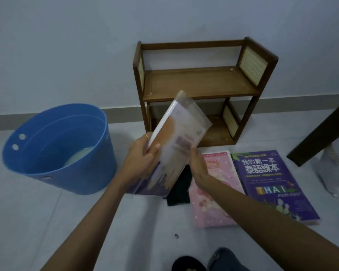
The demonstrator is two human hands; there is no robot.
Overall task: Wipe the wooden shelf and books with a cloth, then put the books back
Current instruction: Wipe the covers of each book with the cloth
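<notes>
While it is tilted with its top end toward the wooden shelf, a book in a clear plastic cover is held in the middle of the frame by both hands. Its left edge is gripped by the left hand, with the thumb curled over the cover and a ring seen on one finger. Its right edge is touched by the right hand, though whether those fingers are curled round the book cannot be told, since they are hidden behind it. The shelf is seen in the upper centre, standing on the floor against the wall, and both of its boards are bare. A pink book and a purple book are laid flat on the floor at the lower right, side by side. A dark cloth is partly hidden beneath the held book, just left of the pink one. A blue bucket is placed at the left, with something pale inside.
</notes>
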